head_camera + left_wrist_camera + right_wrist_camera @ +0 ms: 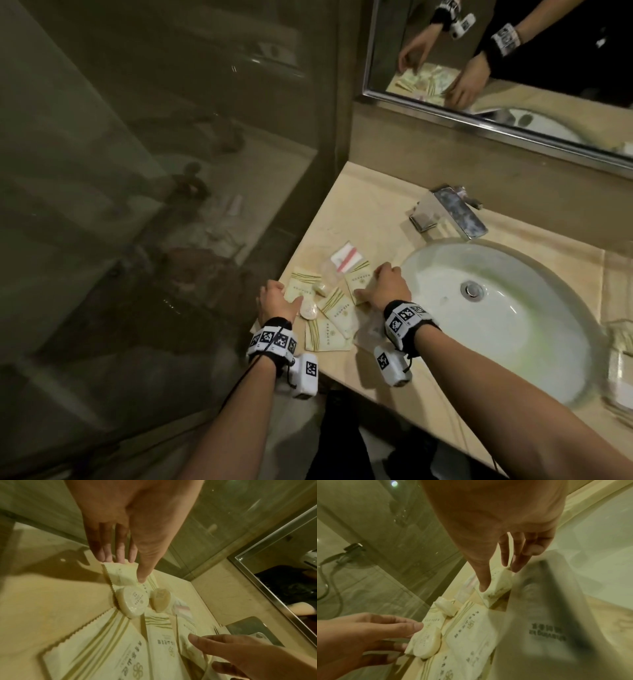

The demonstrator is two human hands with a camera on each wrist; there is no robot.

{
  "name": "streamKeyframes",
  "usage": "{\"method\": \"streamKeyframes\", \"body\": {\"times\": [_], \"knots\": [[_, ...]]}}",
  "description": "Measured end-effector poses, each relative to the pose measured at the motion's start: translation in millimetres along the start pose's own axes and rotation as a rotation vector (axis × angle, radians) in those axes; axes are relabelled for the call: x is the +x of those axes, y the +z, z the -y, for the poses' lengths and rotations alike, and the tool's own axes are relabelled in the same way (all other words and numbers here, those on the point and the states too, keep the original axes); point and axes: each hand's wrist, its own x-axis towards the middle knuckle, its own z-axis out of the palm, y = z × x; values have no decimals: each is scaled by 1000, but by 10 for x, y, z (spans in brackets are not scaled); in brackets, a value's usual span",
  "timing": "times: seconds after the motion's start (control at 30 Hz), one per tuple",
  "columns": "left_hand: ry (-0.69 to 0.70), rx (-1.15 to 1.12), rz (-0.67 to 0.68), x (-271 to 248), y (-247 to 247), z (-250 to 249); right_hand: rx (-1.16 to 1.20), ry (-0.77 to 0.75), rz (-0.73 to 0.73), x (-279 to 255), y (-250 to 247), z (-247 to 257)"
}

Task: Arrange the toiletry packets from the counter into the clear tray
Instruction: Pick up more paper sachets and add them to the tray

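a: where are the hands?
b: left hand [275, 301] is lower centre of the head view, at the left edge of the pile. its thumb and fingers pinch a cream paper packet with gold stripes [302, 287]; the left wrist view shows fingertips [120, 555] on the packet's far edge and the thumb on top.
a: right?
b: right hand [387, 287] is just right of the pile, beside the white oval sink basin [496, 315]. thumb and fingers are curled round a second cream striped packet [358, 278], lifting one end, as the right wrist view shows.
a: rest of the packets?
b: all on the beige marble counter [359, 212], mid-frame. two more cream packets [334, 318] overlap near the front edge, a round white wrapped soap [309, 310] lies beside the left thumb, and a clear bag with a red-and-white strip [346, 257] lies toward the back.
a: tray?
b: clear plastic tray [621, 373] is at the far right edge, across the basin, well apart from the pile. what is inside it is too blurred to tell.
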Motion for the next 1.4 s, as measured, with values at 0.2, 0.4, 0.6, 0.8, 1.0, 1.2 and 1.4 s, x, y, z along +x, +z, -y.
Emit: {"method": "streamKeyframes", "body": {"times": [0.2, 0.4, 0.6, 0.8, 1.0, 1.2, 1.4], "knots": [[-44, -16, 52, 149, 7, -4, -69, 34, 0, 94, 44, 72], [-20, -99, 75, 151, -150, -142, 120, 66, 84, 170, -94, 88], [61, -167, 44, 112, -325, -305, 376, 122, 110, 170, -325, 30], [170, -288, 38, -41, -418, -679, 506, 161, 62, 102, -596, -296], [300, -420, 141, -296, -149, -1235, 660, 34, 36, -148, -998, -803], [454, -445, 321, -870, 464, -1903, 806, 37, -137, -588, -1542, -1717], [587, -406, 488, -1515, 1189, -2325, 963, 181, -312, -981, -1914, -2838]]}}
